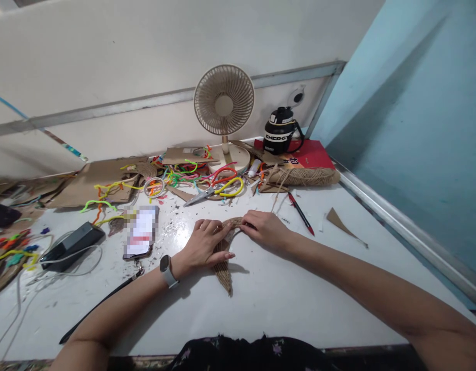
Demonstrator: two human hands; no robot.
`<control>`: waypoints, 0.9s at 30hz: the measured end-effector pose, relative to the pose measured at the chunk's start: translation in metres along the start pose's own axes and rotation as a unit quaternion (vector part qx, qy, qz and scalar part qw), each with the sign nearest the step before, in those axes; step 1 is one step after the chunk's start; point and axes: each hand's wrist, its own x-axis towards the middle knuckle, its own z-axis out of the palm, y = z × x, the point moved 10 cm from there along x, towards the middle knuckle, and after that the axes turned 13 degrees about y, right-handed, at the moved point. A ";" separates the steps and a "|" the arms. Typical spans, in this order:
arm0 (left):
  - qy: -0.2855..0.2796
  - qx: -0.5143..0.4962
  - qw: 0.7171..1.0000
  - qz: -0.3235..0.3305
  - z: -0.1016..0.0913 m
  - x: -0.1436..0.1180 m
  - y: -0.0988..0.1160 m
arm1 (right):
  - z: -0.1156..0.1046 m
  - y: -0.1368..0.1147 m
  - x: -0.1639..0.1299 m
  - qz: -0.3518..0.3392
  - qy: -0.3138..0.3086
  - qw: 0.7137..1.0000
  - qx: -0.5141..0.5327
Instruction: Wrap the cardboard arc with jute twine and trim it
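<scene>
A white table (268,299) strewn with craft scraps runs into a corner of white and pale blue walls. The left hand (204,243) lies flat, fingers spread, pressing a curved jute-wrapped cardboard piece (223,268) to the table, while the right hand (264,228) pinches its upper end, so the middle is hidden. Beyond lie scissors (201,196), pipe cleaners (191,172), a twine spool (305,176), a red pen (300,214), a fan (224,103), a black jug (279,131) with contents unseen, and a blurred phone (141,232).

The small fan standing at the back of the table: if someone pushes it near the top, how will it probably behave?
The fan has a wide round head on a thin stem, so it looks top-heavy and may tip. Its flat round base should resist sliding somewhat. It seems light plastic, probably easy to lift.
</scene>
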 end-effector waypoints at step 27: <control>-0.012 0.042 0.999 0.009 0.001 0.005 0.008 | 0.003 0.001 -0.003 -0.002 -0.004 1.000 -0.002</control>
